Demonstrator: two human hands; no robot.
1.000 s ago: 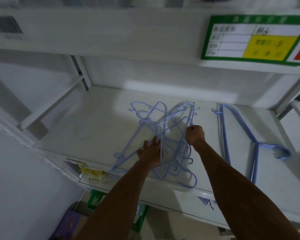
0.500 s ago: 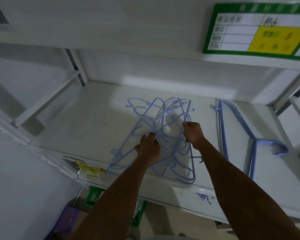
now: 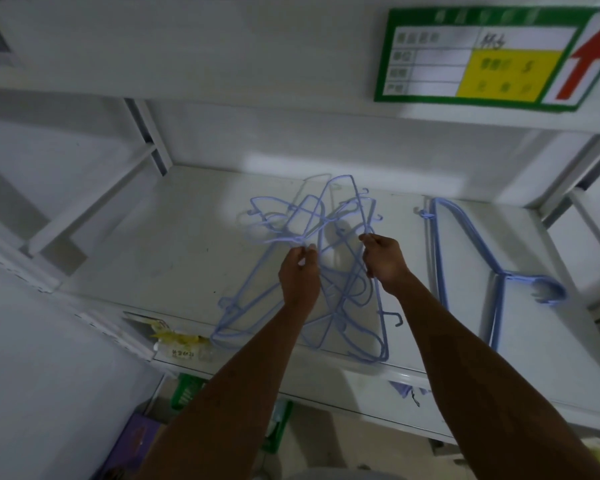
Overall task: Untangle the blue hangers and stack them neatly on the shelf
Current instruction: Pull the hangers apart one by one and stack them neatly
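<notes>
A tangle of several light-blue wire hangers [image 3: 329,216] lies in the middle of the white shelf [image 3: 174,244]. My left hand [image 3: 298,275] pinches a wire at the tangle's centre, fingers curled. My right hand [image 3: 385,261] grips another wire just to the right, about a hand's width away. Parts of the tangle are lifted off the shelf between my hands. To the right, a neat stack of blue hangers [image 3: 465,251] lies flat, hooks pointing right.
An upper shelf beam carries a green and yellow label with a red arrow [image 3: 492,57]. White uprights stand at the left [image 3: 146,133] and right of the shelf. Yellow items [image 3: 177,337] and green packaging [image 3: 187,393] show below the shelf's front edge.
Both hands have moved up and slightly apart, from resting on the tangle to pinching its wires. The far part of the tangle has risen and shifted.
</notes>
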